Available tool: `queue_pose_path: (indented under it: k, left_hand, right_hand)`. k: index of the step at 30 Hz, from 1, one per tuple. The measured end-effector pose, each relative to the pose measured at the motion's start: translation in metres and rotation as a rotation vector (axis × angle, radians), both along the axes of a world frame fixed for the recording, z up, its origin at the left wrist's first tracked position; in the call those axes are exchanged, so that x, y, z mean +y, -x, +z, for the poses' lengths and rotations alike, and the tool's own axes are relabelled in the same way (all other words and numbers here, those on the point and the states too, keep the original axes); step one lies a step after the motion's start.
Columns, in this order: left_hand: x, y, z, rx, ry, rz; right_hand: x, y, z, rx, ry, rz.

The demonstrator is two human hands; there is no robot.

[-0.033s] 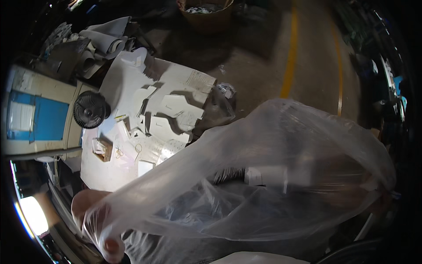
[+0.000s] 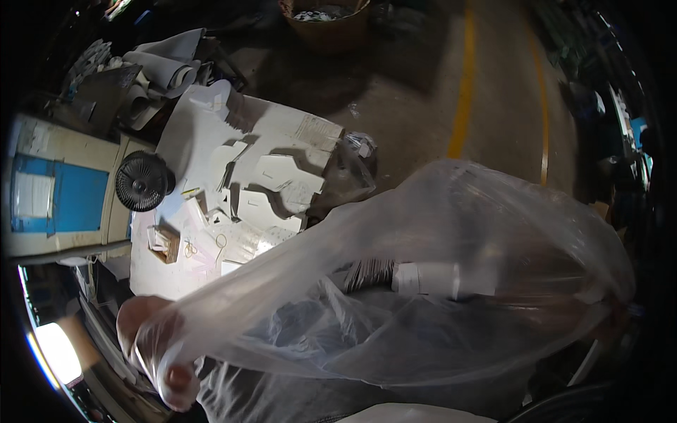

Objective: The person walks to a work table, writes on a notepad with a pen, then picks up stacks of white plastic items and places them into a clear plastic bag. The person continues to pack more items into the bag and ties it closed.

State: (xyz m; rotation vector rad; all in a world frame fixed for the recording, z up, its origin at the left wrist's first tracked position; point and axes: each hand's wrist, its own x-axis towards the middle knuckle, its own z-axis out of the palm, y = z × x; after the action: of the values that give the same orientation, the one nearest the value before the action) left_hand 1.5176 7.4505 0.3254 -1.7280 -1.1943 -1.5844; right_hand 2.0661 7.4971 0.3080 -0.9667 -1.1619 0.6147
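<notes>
A large clear plastic bag (image 2: 395, 225) is stretched wide between my hands, its mouth spread apart. At the lower left, my left hand (image 2: 159, 345) is closed on one edge of the bag, with the film drawn over the fingers. My right hand (image 2: 615, 321) grips the opposite edge at the far right; it is dark there and its fingers are partly hidden. Within the bag's outline lies a dark, thin-edged bundle (image 2: 369, 275) beside a white paper band (image 2: 427, 279). Whether these lie inside the bag or behind its film I cannot tell.
Left of the bag stands a white table (image 2: 166, 278) with flat white cut pieces (image 2: 271, 210), a small wooden box (image 2: 163, 243) and a black fan (image 2: 141, 181). Rolled sheets (image 2: 166, 67) lie behind it. A round tub (image 2: 326, 29) stands farther off, near a yellow floor line (image 2: 463, 92).
The view has shifted very slightly. Both hands keep their hold on the plastic bag, and its folds near the middle have moved a little.
</notes>
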Motion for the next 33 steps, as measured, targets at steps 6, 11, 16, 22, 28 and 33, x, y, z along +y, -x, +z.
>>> queue_pose_path:
  k: [6,11,16,22,28,33]
  left_hand:
    - [0.110,-0.042,-0.011,0.108,0.045,-0.308]
    - [0.204,-0.085,-0.019,0.297,0.193,-0.817]
    - [0.282,-0.153,-0.053,0.032,0.297,-1.062]
    - [0.353,-0.157,-0.096,0.296,0.509,-1.027]
    - [0.424,-0.149,-0.154,0.152,1.025,-1.003]
    - [0.460,-0.109,-0.201,-0.020,1.198,-0.689]
  right_hand:
    - [0.052,-0.009,0.002,-0.339,0.042,0.093]
    - [0.111,0.015,-0.002,-0.544,0.102,0.002]
    - [0.187,0.153,0.025,-0.408,0.702,0.486]
    - [0.288,0.169,-0.052,-0.162,1.137,0.810]
    - [0.398,0.173,-0.134,-0.293,1.254,0.977]
    - [0.490,0.219,-0.193,-0.561,1.197,1.171]
